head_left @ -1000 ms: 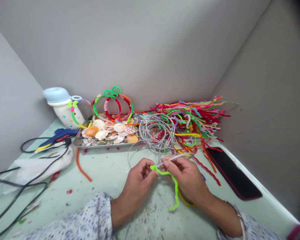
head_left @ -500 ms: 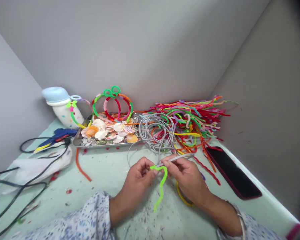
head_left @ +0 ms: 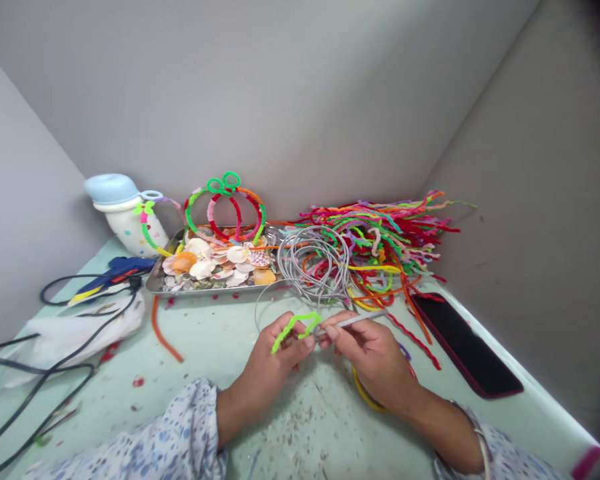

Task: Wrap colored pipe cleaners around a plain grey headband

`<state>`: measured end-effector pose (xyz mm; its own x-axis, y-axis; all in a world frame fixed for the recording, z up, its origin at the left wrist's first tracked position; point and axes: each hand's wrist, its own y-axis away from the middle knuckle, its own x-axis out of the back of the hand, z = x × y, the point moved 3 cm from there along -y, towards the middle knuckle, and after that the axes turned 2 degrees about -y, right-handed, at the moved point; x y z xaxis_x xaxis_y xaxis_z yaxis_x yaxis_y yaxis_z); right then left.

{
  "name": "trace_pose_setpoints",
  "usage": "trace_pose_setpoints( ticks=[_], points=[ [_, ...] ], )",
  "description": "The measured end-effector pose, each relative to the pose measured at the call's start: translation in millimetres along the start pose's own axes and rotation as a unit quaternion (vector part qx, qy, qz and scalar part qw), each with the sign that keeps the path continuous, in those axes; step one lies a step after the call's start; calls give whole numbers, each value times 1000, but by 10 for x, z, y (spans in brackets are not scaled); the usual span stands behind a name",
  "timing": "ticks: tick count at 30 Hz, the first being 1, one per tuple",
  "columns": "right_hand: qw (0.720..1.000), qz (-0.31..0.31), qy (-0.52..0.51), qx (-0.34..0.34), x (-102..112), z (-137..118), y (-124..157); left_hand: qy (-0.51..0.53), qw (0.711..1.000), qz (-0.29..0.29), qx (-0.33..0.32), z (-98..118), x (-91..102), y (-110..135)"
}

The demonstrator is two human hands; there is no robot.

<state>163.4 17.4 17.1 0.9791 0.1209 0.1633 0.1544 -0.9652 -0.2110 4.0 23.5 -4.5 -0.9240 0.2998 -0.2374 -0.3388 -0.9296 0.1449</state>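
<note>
The table (head_left: pixel 205 347) bears a pile of fuzzy stems (head_left: pixel 380 227) at back right, a tray (head_left: pixel 200 291) of shells (head_left: pixel 203 269) left of it and a phone (head_left: pixel 470 347) at right. A grey coil (head_left: pixel 293 270) lies between tray and pile. Nearer, the right hand (head_left: pixel 380 360) pinches grey wire (head_left: pixel 363 318); the left hand (head_left: pixel 273 363) pinches a green stem (head_left: pixel 291 324) at the wire's tip, its length arching back over the left fingers.
</note>
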Motion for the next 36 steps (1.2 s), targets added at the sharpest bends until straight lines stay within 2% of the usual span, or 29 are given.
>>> trace_pose_setpoints(
  ticks=[11, 20, 29, 36],
  points=[
    [999, -14, 13, 48, -28, -2, 25, 21, 1000, 3, 18, 3, 4, -29],
    [999, 44, -16, -6, -6, 37, -4, -16, 1000, -22, -11, -9, 9, -41],
    [1000, 17, -9, 22, -31, 18, 26, 21, 999, 5, 38, -29, 9, -45],
    [999, -2, 19, 47, -37, -22, 40, 29, 998, 16, 51, -22, 15, -45]
  ],
)
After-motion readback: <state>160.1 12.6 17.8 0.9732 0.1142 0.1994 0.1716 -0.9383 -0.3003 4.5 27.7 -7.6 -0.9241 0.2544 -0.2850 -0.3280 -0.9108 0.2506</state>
